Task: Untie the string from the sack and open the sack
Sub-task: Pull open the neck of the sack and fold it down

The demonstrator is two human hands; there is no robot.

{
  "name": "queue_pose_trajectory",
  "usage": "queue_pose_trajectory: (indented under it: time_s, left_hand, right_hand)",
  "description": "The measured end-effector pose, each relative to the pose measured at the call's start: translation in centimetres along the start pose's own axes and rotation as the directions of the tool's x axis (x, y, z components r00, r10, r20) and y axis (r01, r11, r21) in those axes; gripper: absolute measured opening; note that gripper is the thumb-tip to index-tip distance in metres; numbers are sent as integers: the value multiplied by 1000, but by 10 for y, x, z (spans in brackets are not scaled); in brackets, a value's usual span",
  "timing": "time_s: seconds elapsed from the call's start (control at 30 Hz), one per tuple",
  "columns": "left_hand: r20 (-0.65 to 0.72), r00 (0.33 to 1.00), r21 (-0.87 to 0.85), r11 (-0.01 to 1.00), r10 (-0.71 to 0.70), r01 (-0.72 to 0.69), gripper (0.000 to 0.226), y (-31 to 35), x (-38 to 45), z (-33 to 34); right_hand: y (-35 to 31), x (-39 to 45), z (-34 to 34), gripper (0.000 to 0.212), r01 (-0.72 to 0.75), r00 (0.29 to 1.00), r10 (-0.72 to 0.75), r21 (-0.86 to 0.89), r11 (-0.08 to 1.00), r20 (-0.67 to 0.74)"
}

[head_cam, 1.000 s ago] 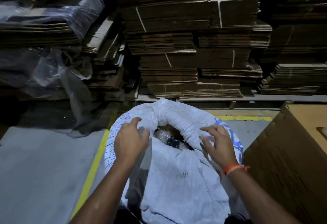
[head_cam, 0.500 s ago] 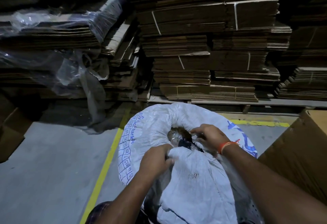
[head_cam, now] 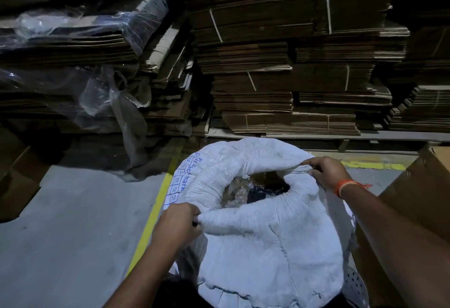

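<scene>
A big white woven sack (head_cam: 263,242) with blue print stands on the floor right in front of me. Its mouth gapes in the middle, showing crinkled clear plastic and dark contents (head_cam: 253,189) inside. My left hand (head_cam: 179,222) is clenched on the near left fold of the rim. My right hand (head_cam: 326,171), with an orange band at the wrist, grips the far right fold of the rim. The rim is stretched between the two hands. No string is visible.
Stacks of flattened cardboard (head_cam: 280,64) fill the back, some under loose clear plastic sheeting (head_cam: 109,93). An open cardboard box (head_cam: 428,193) stands close on the right. A yellow floor line (head_cam: 155,210) runs along the sack's left side over grey floor.
Both hands left the middle of the sack mouth and took hold of opposite rim folds. They pulled apart, and the opening is now wider.
</scene>
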State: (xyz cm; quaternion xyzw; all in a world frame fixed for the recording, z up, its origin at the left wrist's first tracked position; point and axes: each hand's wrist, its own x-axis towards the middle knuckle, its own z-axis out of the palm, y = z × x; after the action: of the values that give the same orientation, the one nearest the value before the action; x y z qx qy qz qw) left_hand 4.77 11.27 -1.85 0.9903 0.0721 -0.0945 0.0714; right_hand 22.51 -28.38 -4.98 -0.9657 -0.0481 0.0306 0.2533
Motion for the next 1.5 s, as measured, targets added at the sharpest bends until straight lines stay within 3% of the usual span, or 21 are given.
queue_pose_trajectory:
  time_s: [0.2,0.33,0.37,0.4,0.47,0.53,0.57,0.63,0.73,0.8,0.9,1.0,1.13,1.3,1.5]
  left_hand:
    - [115,989,2,995,-96,96,33,2,-6,-8]
    - [208,978,-30,1000,4,2,15,7,-7,-28]
    - [201,979,-58,998,26,-15,20,7,-6,-35]
    - [144,989,-97,995,34,-20,28,7,-5,-43]
    - [-117,993,-204,979,-16,-8,31,5,4,-59]
    - [-355,928,-317,948,-110,-9,21,1,24,-65]
    - [-389,912,-341,940,-134,-7,19,-1,34,-64]
    - [-321,938,-325,945,-130,20,22,1,52,-57]
    - [-198,980,-347,937,-36,-36,25,12,70,-39]
    - [-104,994,-382,920,47,-83,30,19,77,-29]
    - [-4,997,-410,909,73,-69,32,22,81,-17]
    - [-147,986,-422,906,-85,15,32,20,82,-13]
    - [-333,916,-428,901,-225,66,34,13,81,-11]
    - [-355,908,-393,917,-221,70,33,3,87,2]
    - [-332,934,-459,888,-134,-36,43,9,82,5]
  right_hand:
    - [-10,-2,9,30,-81,992,84,42,996,-91]
    - [-25,-13,6,32,-24,995,27,38,999,-99]
    - [-29,-18,6,33,-3,991,8,38,999,-137]
    - [-33,-25,6,34,5,981,7,60,998,-192]
    - [-45,-44,8,30,35,951,7,129,991,-310]
    - [-62,-70,13,22,41,931,28,181,983,-364]
    - [-69,-86,17,18,17,932,64,218,976,-357]
    - [-77,-114,32,20,-84,937,168,270,959,-306]
    - [-73,-137,65,44,-255,929,296,196,947,-221]
    - [-69,-139,80,54,-264,947,290,179,948,-138]
    - [-69,-138,85,44,-195,962,233,239,951,-145]
    - [-60,-142,82,31,-196,953,245,255,947,-179]
    - [-36,-153,79,23,-216,941,267,243,946,-206]
    - [-24,-159,76,22,-234,927,290,238,943,-237]
    - [-38,-165,73,28,-204,947,250,222,954,-204]
